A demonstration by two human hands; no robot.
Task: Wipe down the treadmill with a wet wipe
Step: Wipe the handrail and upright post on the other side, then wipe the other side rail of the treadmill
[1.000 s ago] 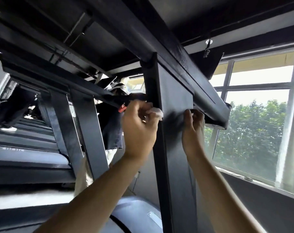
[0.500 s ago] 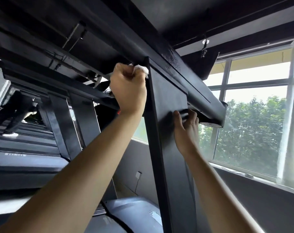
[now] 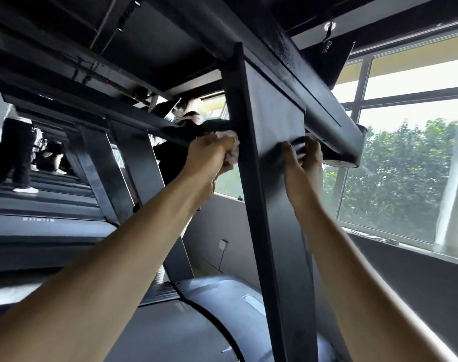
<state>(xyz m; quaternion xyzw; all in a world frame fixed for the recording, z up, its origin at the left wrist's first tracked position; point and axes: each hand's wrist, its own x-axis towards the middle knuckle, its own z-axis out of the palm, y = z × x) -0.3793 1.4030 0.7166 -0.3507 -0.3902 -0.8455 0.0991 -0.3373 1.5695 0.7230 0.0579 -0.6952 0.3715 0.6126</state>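
Left hand [image 3: 209, 155] has its grip curled tight around a crumpled white wet wipe [image 3: 232, 150]. The wipe bulges out past the knuckles on the right side of the fist and is pressed against the left edge of the treadmill's dark upright post [image 3: 272, 178], just below where the post meets the handrail [image 3: 324, 113]. Most of the wipe is buried in the fist; only the bunched top and right side show.

Right hand [image 3: 305, 165] is on the other side of the same post, grip wrapped around a short dark bar under the handrail, with the fingers [image 3: 288, 152] hooked over it and nothing else in the hand. Both forearms reach up from the bottom of the view, one on each side of the post.

The grey motor cover [image 3: 222, 296] of the treadmill sits low at the base of the post. A window [image 3: 405, 165] with green trees is on the right. More treadmills line up to the left, with the legs of a person [image 3: 16, 152] standing on one.
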